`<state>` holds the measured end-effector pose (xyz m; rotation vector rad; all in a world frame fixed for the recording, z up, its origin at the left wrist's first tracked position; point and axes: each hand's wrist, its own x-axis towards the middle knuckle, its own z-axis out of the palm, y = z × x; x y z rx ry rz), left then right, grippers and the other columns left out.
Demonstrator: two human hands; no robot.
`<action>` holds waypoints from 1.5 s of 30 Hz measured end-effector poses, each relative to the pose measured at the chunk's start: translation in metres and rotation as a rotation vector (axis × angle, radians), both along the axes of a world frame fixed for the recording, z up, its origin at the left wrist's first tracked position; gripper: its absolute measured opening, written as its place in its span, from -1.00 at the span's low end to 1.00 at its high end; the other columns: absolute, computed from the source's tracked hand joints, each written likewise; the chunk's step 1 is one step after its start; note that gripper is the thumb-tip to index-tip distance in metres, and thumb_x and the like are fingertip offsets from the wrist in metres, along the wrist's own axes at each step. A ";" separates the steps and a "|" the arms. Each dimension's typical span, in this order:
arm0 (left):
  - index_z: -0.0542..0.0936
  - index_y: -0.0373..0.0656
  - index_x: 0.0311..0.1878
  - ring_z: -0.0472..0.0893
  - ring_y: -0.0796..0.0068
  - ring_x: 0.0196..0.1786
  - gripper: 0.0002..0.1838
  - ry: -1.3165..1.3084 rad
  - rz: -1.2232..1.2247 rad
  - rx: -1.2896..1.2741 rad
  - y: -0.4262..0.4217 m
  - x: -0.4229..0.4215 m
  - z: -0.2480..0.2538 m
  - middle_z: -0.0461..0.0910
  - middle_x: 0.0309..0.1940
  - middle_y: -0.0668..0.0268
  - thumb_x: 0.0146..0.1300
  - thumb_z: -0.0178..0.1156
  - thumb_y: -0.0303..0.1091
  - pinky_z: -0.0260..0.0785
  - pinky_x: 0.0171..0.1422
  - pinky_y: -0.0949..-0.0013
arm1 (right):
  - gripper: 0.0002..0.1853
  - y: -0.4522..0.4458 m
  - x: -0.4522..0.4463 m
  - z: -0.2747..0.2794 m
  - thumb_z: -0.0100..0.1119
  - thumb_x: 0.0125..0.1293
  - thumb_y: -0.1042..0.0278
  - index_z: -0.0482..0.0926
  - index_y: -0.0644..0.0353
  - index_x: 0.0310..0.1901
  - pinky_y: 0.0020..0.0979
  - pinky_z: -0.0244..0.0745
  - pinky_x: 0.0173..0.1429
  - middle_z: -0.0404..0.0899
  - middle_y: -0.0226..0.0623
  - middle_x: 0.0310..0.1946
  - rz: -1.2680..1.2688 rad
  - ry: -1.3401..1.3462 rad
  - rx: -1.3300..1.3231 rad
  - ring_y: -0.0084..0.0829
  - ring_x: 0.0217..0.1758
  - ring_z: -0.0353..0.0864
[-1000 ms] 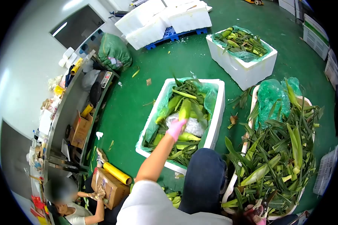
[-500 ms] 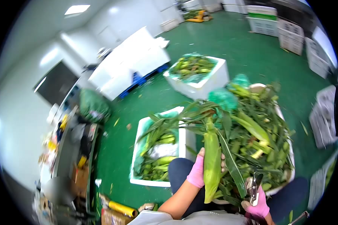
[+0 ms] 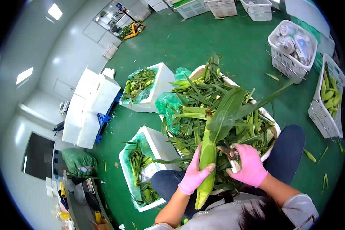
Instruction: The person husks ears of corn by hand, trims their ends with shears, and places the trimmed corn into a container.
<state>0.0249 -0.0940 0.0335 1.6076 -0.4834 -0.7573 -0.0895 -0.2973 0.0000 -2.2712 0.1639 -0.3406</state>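
My left hand [image 3: 196, 172], in a pink glove with bare fingertips, is wrapped round an ear of corn [image 3: 207, 161] in its green husk. Long leaves [image 3: 228, 115] spread from the upper end of the ear. My right hand [image 3: 249, 164], also pink-gloved, grips pruning shears [image 3: 232, 155] with white handles. Their dark blades lie just right of the ear; whether they touch it I cannot tell. Under both hands a large white container [image 3: 276, 131] is heaped with cut leaves and husks [image 3: 195, 130].
Left of my knees stands a white foam box [image 3: 163, 143] of corn, with another foam box [image 3: 163, 82] behind it. Baskets [image 3: 291, 71] line the right side, one holding corn [image 3: 330, 94]. A cluttered bench [image 3: 78, 207] is at lower left; a pallet jack [image 3: 135, 28] stands far back.
The view has swung to the right. My right hand has come up with the shears toward the ear, and the ear now tilts more, its leafy end leaning right.
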 end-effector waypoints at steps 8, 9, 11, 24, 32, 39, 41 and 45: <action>-0.01 -0.22 0.69 0.40 0.36 0.48 0.03 -0.163 0.008 0.153 0.002 -0.009 0.007 0.39 0.47 0.10 0.31 0.42 -0.31 0.20 0.58 0.32 | -0.18 0.006 0.027 -0.008 0.55 -0.09 0.13 0.44 0.27 0.24 0.00 0.34 0.29 0.51 -0.05 0.01 -0.029 -0.108 -0.224 0.03 0.13 0.49; 0.01 -0.19 0.68 0.52 0.35 0.37 0.03 -0.281 0.020 0.220 0.005 -0.008 0.005 0.49 0.40 0.09 0.29 0.44 -0.31 0.32 0.50 0.34 | -0.31 0.003 0.031 -0.005 0.54 -0.09 0.18 0.51 0.20 0.12 -0.06 0.45 0.16 0.56 -0.10 -0.18 -0.057 -0.190 -0.242 -0.01 -0.05 0.57; 0.00 -0.22 0.69 0.44 0.40 0.42 0.04 -0.219 0.038 0.289 0.002 -0.011 0.017 0.43 0.44 0.15 0.30 0.45 -0.30 0.26 0.53 0.34 | -0.40 0.002 0.029 -0.012 0.53 -0.07 0.21 0.54 0.17 0.05 -0.09 0.51 0.02 0.58 -0.13 -0.29 -0.011 -0.072 -0.123 -0.02 -0.17 0.61; 0.52 0.04 0.44 0.65 0.09 -0.10 -0.11 -1.174 0.022 0.797 0.015 -0.008 0.016 0.57 -0.09 0.15 -0.07 0.61 -0.22 0.57 -0.05 0.15 | 0.01 -0.007 0.027 -0.019 0.54 0.10 -0.11 0.27 0.32 0.45 -0.21 0.60 0.14 0.66 0.02 -0.04 0.328 0.307 0.307 -0.07 -0.04 0.72; 0.56 -0.07 0.35 0.63 0.03 -0.02 -0.16 -1.096 -0.071 0.618 0.032 0.019 0.019 0.57 -0.04 0.11 -0.12 0.61 -0.32 0.55 0.05 0.14 | -0.48 -0.037 0.014 -0.004 0.38 0.25 0.32 0.53 0.28 0.23 -0.34 0.68 -0.17 0.68 -0.29 -0.35 0.459 0.495 0.731 -0.38 -0.26 0.78; 0.54 -0.16 0.30 0.55 0.00 0.13 -0.19 -0.840 -0.433 0.217 0.045 0.048 0.018 0.54 0.05 0.09 -0.09 0.64 -0.29 0.45 0.29 0.11 | -0.61 -0.038 -0.004 0.005 0.36 0.37 0.31 0.50 0.21 0.15 -0.47 0.49 -0.05 0.55 -0.50 -0.27 0.792 0.518 1.084 -0.64 -0.18 0.51; 0.52 -0.17 0.33 0.55 -0.01 0.15 -0.18 -0.728 -0.471 0.172 0.045 0.051 0.010 0.54 0.09 0.08 -0.06 0.63 -0.25 0.43 0.32 0.09 | -0.68 -0.035 -0.005 0.007 0.41 0.33 0.29 0.43 0.14 -0.07 -0.46 0.45 -0.12 0.50 -0.50 -0.28 0.888 0.520 1.043 -0.63 -0.22 0.46; 0.48 -0.20 0.38 0.55 -0.03 0.24 -0.15 -0.547 -0.604 0.150 0.039 0.055 0.012 0.54 0.21 0.07 0.00 0.60 -0.21 0.39 0.41 0.09 | -0.57 -0.037 -0.009 0.015 0.46 0.28 0.21 0.42 0.14 0.01 -0.43 0.48 -0.09 0.54 -0.44 -0.20 0.883 0.432 0.891 -0.60 -0.17 0.50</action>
